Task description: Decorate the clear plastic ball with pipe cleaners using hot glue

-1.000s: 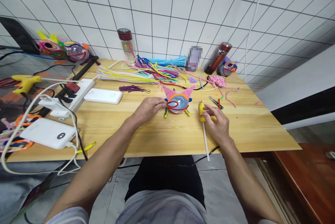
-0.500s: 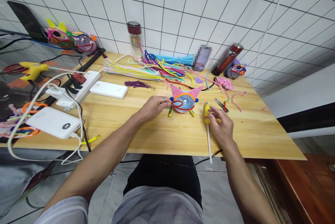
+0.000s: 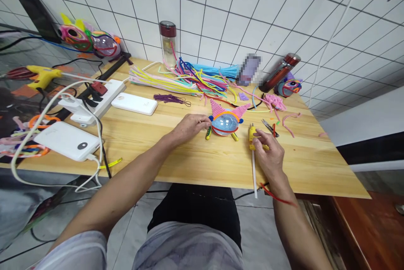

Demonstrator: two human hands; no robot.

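Note:
In the head view, a clear ball ornament (image 3: 224, 125) stands mid-table, with pink pipe-cleaner ears (image 3: 218, 109), an orange band, blue side pieces and yellow-green feet. My left hand (image 3: 193, 128) is pinched at the ornament's left side; what its fingertips hold is hidden. My right hand (image 3: 269, 148) is closed around a yellow glue gun (image 3: 252, 132), whose nozzle points away from me. A white glue stick (image 3: 254, 173) runs from the gun past the table's front edge. Over my right forearm shows a blurred red pipe cleaner (image 3: 279, 196); whether it touches the arm I cannot tell.
Several coloured pipe cleaners (image 3: 167, 83) lie at the back beside a glass bottle (image 3: 168, 47). Scissors (image 3: 270, 128) rest to the right. White power banks (image 3: 134, 104), a power strip (image 3: 101, 104) and loose cables occupy the left. A dark red flask (image 3: 280, 71) leans against the wall.
The red loop that crossed the ball's left front from my left fingers is gone from there. A red pipe cleaner now shows by my right forearm. The view has shifted slightly.

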